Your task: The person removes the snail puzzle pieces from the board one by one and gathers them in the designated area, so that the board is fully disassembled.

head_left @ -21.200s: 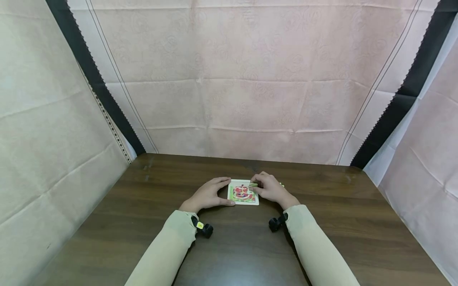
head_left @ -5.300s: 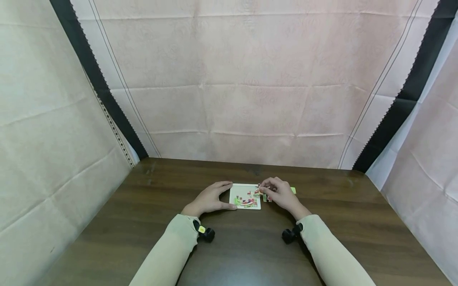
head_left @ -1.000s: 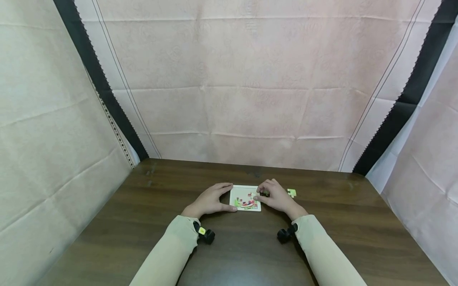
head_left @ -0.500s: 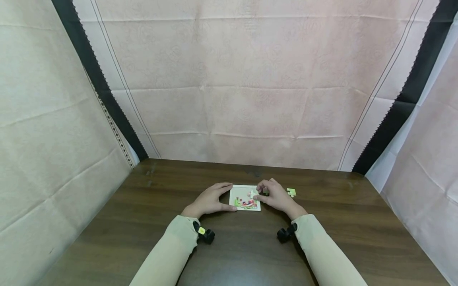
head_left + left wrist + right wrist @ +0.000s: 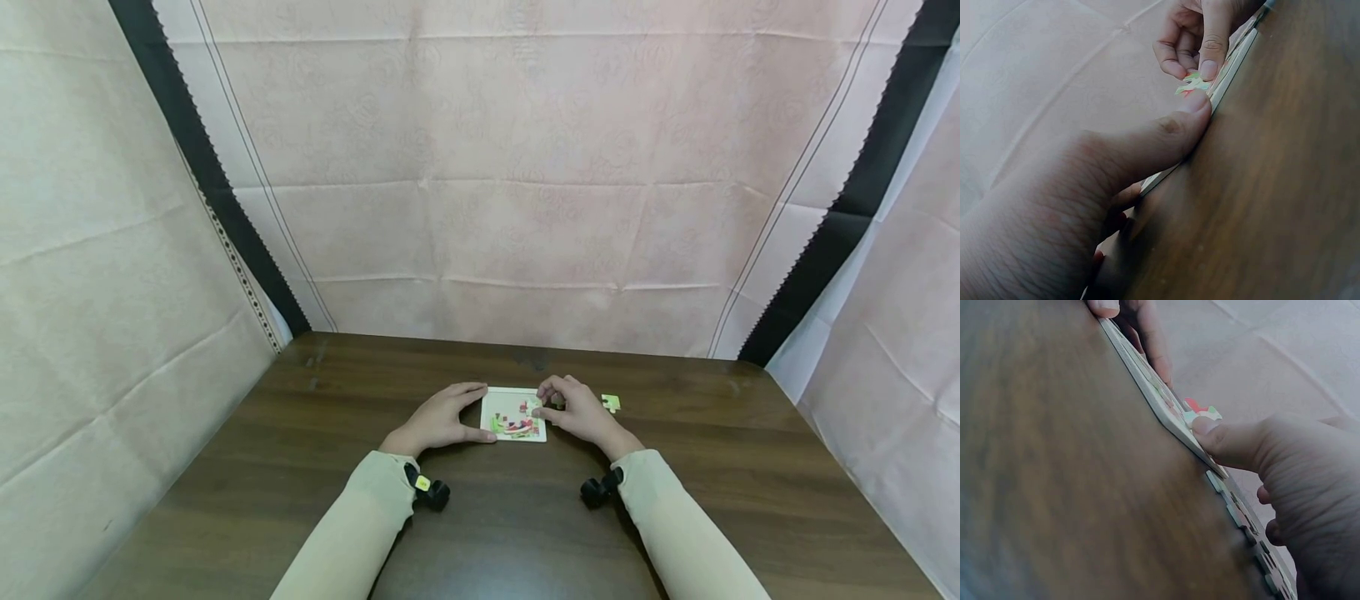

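bench [image 5: 480, 517]: puzzle board [image 5: 497, 403], gripped by our left fingers [image 5: 468, 387], likely against sliding | our right fingers [image 5: 1229, 444]: pinching a piece [image 5: 1194, 84] at its right side | contact with board unclear

Head view high, facing forward and down, wrist views close, low, tilted, sharing the white board [image 5: 498, 402]

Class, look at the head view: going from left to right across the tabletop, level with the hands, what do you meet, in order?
Left hand → white puzzle board → right hand → green puzzle piece.
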